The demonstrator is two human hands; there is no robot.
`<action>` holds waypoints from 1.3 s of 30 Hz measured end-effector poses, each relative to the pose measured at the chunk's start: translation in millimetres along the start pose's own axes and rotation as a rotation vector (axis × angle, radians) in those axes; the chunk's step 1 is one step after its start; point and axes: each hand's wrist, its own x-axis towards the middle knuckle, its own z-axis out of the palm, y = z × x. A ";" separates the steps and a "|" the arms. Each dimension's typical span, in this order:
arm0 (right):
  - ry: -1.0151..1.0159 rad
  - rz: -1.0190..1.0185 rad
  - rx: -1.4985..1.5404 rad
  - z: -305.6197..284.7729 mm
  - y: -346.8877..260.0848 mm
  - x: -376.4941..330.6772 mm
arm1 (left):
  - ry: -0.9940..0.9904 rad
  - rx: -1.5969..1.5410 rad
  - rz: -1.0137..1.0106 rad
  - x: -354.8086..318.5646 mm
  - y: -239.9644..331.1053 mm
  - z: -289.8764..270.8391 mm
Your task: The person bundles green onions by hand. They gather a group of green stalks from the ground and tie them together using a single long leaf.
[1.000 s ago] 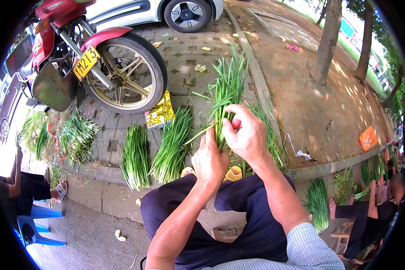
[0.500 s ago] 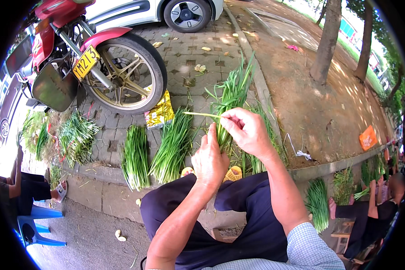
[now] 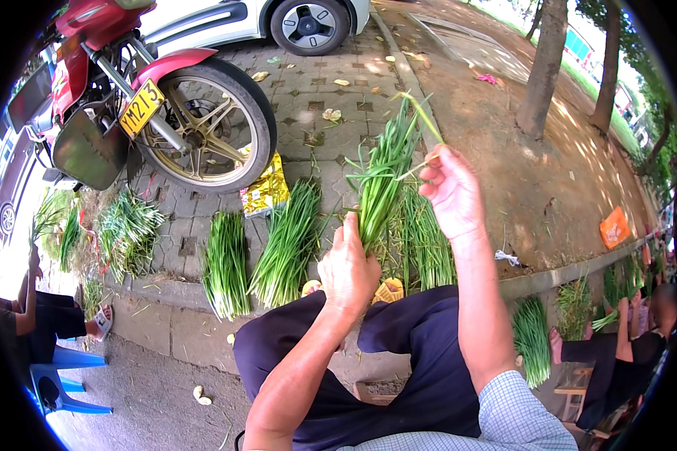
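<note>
My left hand [image 3: 347, 270] is closed round the lower stems of a bunch of garlic chives [image 3: 387, 180], which leans up and away with its green tips at the far end. Right of the bunch, my right hand [image 3: 456, 194] pinches a thin yellowed chive leaf [image 3: 427, 120] between thumb and fingertips; the leaf bends over at its top. Beyond my left hand lie two neat green chive bundles, one at the left [image 3: 226, 263] and one nearer the middle [image 3: 287, 244]. A looser chive pile [image 3: 429, 240] lies under and right of the held bunch.
A red motorcycle's front wheel [image 3: 210, 128] stands ahead left, with a gold packet [image 3: 266, 188] by its tyre. A low kerb [image 3: 541, 284] crosses ahead. Blue stools [image 3: 64, 376] stand at left; a seated person [image 3: 639, 338] handles greens at right, near another chive heap [image 3: 532, 342].
My right hand has moved right and slightly up, away from the bunch, carrying the yellowed leaf, which now points upward. My left hand stays about where it was.
</note>
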 end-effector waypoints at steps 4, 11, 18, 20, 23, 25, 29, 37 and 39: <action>0.193 -0.099 -0.184 -14.0 -8.7 2.9 | 0.052 -0.024 0.006 1.9 -5.0 0.7; 0.128 0.238 -1.217 -25.5 7.0 -7.3 | 0.129 -0.061 -0.062 7.5 -5.3 -4.7; -0.382 0.494 -1.783 -2.4 28.2 -19.2 | 0.146 -0.036 -0.081 10.4 -11.6 -6.7; -0.456 0.507 -1.849 2.0 26.9 -22.3 | 0.147 -0.030 -0.094 10.8 -11.7 -6.8; -0.404 0.210 -1.755 1.9 27.7 -25.5 | 0.158 -0.025 -0.071 10.6 -13.1 -6.0; -0.281 -0.094 -1.438 0.8 25.9 -24.5 | 0.126 -0.040 -0.101 10.1 -7.6 -9.2; -0.306 0.076 -0.787 27.6 24.9 -31.6 | 0.105 -0.066 -0.094 7.3 -2.2 -10.8; -0.408 -0.162 -0.985 28.3 26.4 -40.5 | 0.113 -0.075 -0.062 6.3 -7.0 -5.5; -0.464 -0.215 -1.056 28.6 24.8 -42.2 | 0.114 -0.096 -0.078 7.0 -3.9 -7.0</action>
